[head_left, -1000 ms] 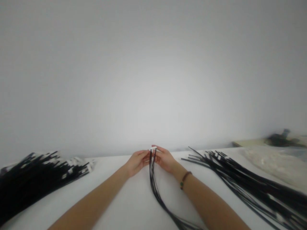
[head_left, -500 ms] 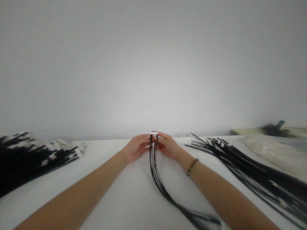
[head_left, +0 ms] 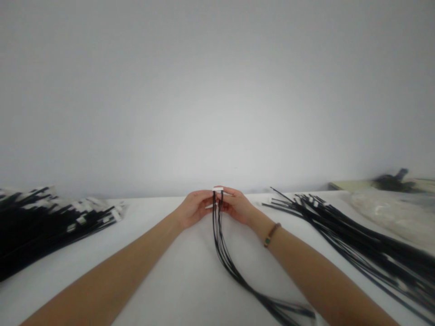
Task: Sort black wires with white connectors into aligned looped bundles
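A white connector (head_left: 218, 189) is held up at the middle, between the fingertips of both hands. From it black wires (head_left: 228, 262) hang down and curve to the lower right, over the white table. My left hand (head_left: 195, 209) grips the connector's left side, fingers closed around it. On the other side my right hand (head_left: 237, 206) pinches it, with fingers partly behind the wires. A beaded bracelet (head_left: 272, 235) is on the right wrist.
A thick pile of black cables (head_left: 30, 231) with white ends lies at the left on the white table (head_left: 183, 276). Another bundle of black cables (head_left: 360, 240) spreads across the right. Behind it are a clear plastic bag (head_left: 390, 215) and a blurred dark object (head_left: 390, 181).
Both hands keep their hold on the connector, almost unmoved. The side piles appear shifted very slightly to the right in the view.
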{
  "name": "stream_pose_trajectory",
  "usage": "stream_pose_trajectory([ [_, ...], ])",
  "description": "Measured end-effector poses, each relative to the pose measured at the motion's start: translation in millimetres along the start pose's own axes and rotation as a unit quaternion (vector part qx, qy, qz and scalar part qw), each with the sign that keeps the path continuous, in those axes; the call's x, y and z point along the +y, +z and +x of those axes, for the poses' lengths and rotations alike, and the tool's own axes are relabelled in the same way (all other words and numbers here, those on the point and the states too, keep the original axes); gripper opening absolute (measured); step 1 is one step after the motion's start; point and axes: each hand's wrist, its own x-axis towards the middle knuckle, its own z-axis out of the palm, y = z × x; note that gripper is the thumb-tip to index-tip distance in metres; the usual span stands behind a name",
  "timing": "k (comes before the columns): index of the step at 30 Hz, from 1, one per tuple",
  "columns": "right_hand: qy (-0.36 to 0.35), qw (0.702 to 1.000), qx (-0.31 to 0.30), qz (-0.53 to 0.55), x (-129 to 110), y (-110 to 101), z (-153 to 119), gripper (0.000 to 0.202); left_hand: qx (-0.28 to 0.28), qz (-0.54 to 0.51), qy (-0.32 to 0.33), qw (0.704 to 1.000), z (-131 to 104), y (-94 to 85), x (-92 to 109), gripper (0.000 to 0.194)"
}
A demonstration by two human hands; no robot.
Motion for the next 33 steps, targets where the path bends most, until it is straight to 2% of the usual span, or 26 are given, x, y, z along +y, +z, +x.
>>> stream_pose_trajectory([
  [6,0.000,1.000,0.009,-0.007,-0.7,1.6,-0.8,0.034,-0.007,0.008,0.000,1.000,-1.3,2.5,1.4,0.012],
  [12,0.004,1.000,0.011,-0.001,-2.2,2.6,-1.6,0.034,0.008,0.020,0.003,1.000,-1.6,4.4,1.6,0.011],
  [23,0.016,0.999,-0.024,-0.015,-2.5,0.1,-3.2,0.032,0.007,0.019,-0.014,1.000,-0.8,-1.9,0.6,0.009],
  [33,0.002,0.999,-0.030,-0.011,-1.7,-0.6,-2.1,0.031,-0.025,0.002,-0.010,1.000,0.0,-1.8,0.5,0.010],
])
